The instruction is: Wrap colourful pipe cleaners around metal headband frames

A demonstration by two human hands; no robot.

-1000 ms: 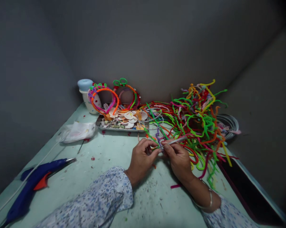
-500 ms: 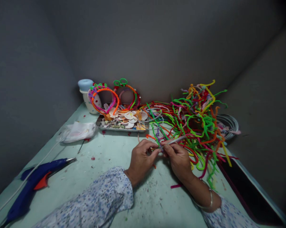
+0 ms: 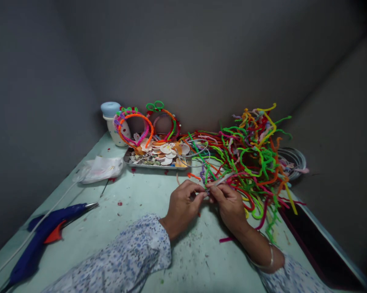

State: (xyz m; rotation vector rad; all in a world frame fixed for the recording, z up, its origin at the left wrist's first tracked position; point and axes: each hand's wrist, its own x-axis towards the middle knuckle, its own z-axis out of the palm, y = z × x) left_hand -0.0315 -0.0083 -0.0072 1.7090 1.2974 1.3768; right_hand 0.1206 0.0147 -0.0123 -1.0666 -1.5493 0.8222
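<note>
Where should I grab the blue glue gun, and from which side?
Probably by its thick blue handle, behind the orange trigger, coming from above and the near side. The glue gun lies flat with its handle reaching toward you and metal tip pointing away.

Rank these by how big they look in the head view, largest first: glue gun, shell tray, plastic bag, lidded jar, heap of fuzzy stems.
1. Heap of fuzzy stems
2. Glue gun
3. Shell tray
Plastic bag and lidded jar: too alike to rank.

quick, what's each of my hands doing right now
Left hand: fingers closed, pinching a thin purple fuzzy stem.
Right hand: fingers closed on the same fuzzy stem, with a pale, flat strip in its grip.
</note>
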